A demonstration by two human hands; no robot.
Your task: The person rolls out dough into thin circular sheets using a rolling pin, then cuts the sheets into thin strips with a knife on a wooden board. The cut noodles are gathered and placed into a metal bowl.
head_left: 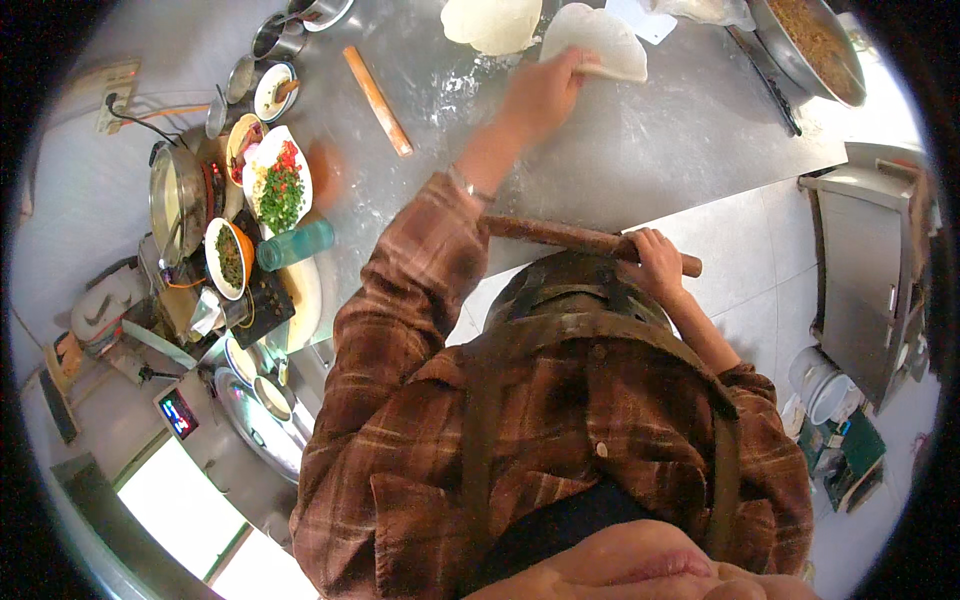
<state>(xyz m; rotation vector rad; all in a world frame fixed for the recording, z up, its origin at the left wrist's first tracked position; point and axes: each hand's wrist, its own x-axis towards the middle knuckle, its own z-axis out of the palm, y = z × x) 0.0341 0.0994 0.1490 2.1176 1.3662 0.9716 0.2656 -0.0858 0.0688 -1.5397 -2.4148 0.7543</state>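
My left hand (541, 96) reaches forward over the steel worktop (450, 142), its fingers pinching the near edge of a thin, flat round of dough (604, 37). Another pale dough round (491, 22) lies just left of it, with scattered flour nearby. At the worktop's near edge, close to my body, my right hand (656, 259) grips the right part of a thick, dark wooden rolling pin (555, 231). That pin's left end is partly hidden by my left sleeve. A slimmer, lighter wooden rolling pin (379, 101) rests on the worktop, left of my left hand.
On the left stand a plate of chopped greens and red pieces (281, 184), a bowl of dark green filling (227, 259), a green glass jar (296, 246) and a steel pot (176, 199). A large metal bowl of filling (817, 49) and a black-handled knife (784, 112) are at the right.
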